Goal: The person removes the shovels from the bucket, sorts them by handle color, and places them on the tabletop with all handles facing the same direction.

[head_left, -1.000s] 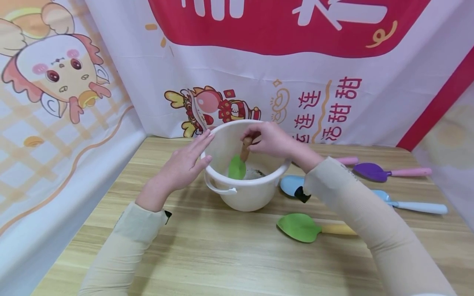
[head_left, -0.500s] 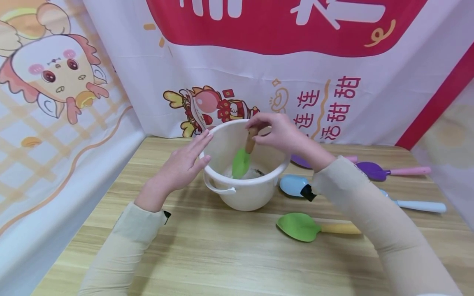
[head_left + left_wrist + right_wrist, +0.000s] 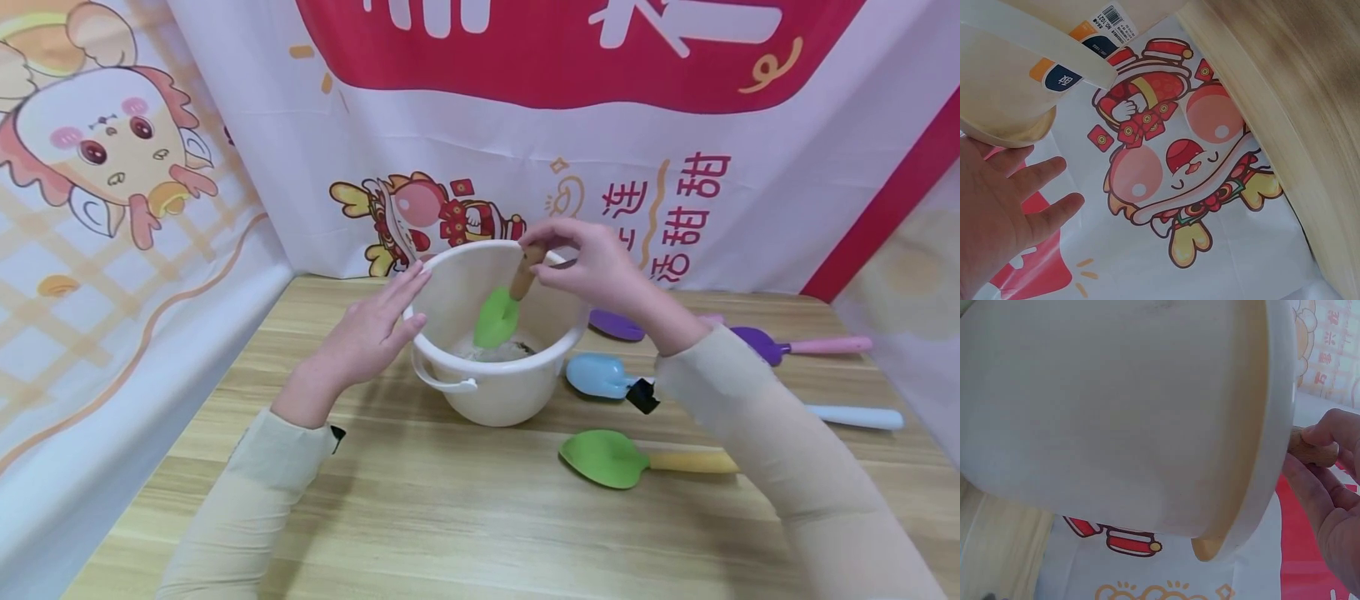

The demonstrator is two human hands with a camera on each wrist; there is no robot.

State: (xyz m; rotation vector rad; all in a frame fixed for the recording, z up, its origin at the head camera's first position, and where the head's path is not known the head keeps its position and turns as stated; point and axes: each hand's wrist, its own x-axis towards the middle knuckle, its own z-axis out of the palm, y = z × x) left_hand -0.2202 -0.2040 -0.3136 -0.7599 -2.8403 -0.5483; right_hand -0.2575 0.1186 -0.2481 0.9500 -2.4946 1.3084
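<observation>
A white bucket (image 3: pixel 501 392) stands upright on the wooden table, its handle hanging at the near left side. My left hand (image 3: pixel 369 335) lies against the left of the rim with straight fingers; in the left wrist view the fingers (image 3: pixel 1054 215) extend by the rim. My right hand (image 3: pixel 588 262) pinches the wooden handle of a small green trowel (image 3: pixel 497 318) between fingers and thumb. The blade hangs inside the bucket, slanted, above a pale bottom with dark bits. In the right wrist view the trowel's handle (image 3: pixel 1313 453) shows past the rim, its blade hidden behind the wall.
Right of the bucket lie a larger green trowel (image 3: pixel 606 459), a light blue scoop (image 3: pixel 597 376) and a purple trowel (image 3: pixel 757 343) with a pink handle. My right sleeve (image 3: pixel 757 425) partly covers more tools. Printed cloth (image 3: pixel 450 125) hangs close behind the bucket.
My right hand has moved up and to the right, raising the small green trowel from low in the bucket. The left hand stays at the rim.
</observation>
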